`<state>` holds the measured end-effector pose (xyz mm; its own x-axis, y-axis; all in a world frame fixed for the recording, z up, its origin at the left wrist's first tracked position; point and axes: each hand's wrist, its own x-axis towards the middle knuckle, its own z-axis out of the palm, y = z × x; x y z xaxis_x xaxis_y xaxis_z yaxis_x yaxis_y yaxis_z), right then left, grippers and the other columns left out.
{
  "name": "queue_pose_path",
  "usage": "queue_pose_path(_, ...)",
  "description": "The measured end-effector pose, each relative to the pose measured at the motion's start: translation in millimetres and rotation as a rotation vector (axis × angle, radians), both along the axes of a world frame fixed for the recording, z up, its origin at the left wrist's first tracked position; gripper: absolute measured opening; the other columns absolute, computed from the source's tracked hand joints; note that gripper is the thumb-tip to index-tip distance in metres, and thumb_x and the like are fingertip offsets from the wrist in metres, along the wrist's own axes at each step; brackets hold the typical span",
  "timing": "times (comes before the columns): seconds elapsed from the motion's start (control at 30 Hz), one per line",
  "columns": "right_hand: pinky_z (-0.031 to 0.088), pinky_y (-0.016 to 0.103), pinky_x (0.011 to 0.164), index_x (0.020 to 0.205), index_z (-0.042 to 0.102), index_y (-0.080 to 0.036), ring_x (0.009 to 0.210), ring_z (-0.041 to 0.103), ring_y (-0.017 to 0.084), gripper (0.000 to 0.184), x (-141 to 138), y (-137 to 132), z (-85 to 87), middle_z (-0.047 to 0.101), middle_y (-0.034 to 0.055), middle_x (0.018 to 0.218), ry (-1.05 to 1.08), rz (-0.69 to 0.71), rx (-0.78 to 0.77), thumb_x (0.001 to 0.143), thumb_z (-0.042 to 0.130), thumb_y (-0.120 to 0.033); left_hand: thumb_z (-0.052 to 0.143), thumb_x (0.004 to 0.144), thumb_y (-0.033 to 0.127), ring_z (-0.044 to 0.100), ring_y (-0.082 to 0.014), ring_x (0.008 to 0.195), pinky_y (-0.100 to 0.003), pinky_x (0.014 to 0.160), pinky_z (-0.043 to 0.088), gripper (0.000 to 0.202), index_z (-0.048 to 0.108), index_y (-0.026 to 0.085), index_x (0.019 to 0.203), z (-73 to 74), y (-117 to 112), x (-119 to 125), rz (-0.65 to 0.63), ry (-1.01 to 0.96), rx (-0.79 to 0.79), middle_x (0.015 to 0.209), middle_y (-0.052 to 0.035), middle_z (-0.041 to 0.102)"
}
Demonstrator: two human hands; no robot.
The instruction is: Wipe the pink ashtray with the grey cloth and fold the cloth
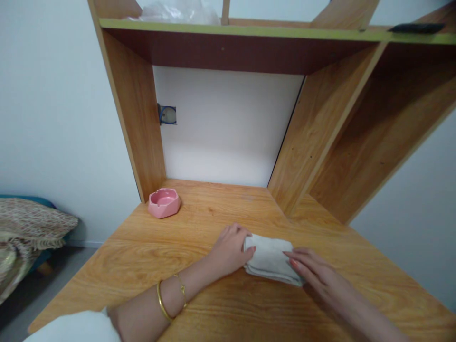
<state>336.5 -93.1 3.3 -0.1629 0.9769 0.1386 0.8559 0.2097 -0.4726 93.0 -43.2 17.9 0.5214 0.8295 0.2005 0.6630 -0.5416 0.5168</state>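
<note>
A folded pale grey cloth (269, 260) lies on the wooden desk (149, 256) a little right of centre. My left hand (231, 248), with gold bangles at the wrist, rests at the cloth's left end, its fingers curled over that edge and gripping it. My right hand (311, 268) lies flat on the cloth's right end, fingers stretched out and pressing down on the fabric.
A pink ashtray (164, 202) sits at the desk's back left corner beside the left upright panel (137, 114). A slanted wooden divider (320, 128) rises at the right. An overhead shelf (235, 29) carries a plastic bag. A patterned blanket (24, 228) lies at far left.
</note>
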Motion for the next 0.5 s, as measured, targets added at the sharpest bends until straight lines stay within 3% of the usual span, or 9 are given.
queue_pose_path(0.13,0.045,0.039,0.085,0.119,0.049,-0.017,0.097,0.060,0.028,0.056,-6.5,21.2,-6.9,0.063,0.0130,0.108,0.136,-0.123,-0.043,0.073,0.044,-0.049,0.052,0.076,0.031,0.050,-0.0217,0.100,-0.033,0.086,0.041,0.034,0.047,0.015,0.106,2.5,3.9,-6.5,0.128,-0.077,-0.186,0.103,-0.0091,0.056)
queue_pose_path(0.23,0.046,0.038,0.083,0.121,0.044,-0.016,0.095,0.060,0.027,0.055,-30.5,35.7,-9.6,0.063,0.0129,0.107,0.209,-0.040,-0.078,0.071,0.045,-0.040,0.055,0.072,0.028,0.051,-0.0209,0.099,-0.031,0.083,0.042,0.042,0.042,0.015,0.110,-0.2,6.5,-15.7,0.140,-0.130,-0.273,0.103,-0.0087,0.056)
queue_pose_path(0.33,0.046,0.037,0.079,0.125,0.037,-0.014,0.088,0.061,0.024,0.056,-71.8,41.7,-2.2,0.064,0.0117,0.101,0.238,0.047,-0.148,0.072,0.043,-0.031,0.057,0.068,0.020,0.051,-0.0201,0.098,-0.029,0.082,0.043,0.054,0.035,0.013,0.116,-4.6,10.8,-32.1,0.202,-0.165,-0.297,0.107,-0.0107,0.054)
queue_pose_path(0.5,0.046,0.031,0.065,0.135,0.020,-0.009,0.071,0.059,0.019,0.065,-134.0,48.7,17.2,0.063,0.0044,0.079,0.291,0.173,-0.187,0.078,0.044,-0.027,0.053,0.060,0.009,0.055,-0.0165,0.086,-0.024,0.069,0.044,0.060,0.032,0.015,0.115,-2.3,14.1,-82.7,0.297,-0.167,-0.326,0.096,-0.0051,0.056)
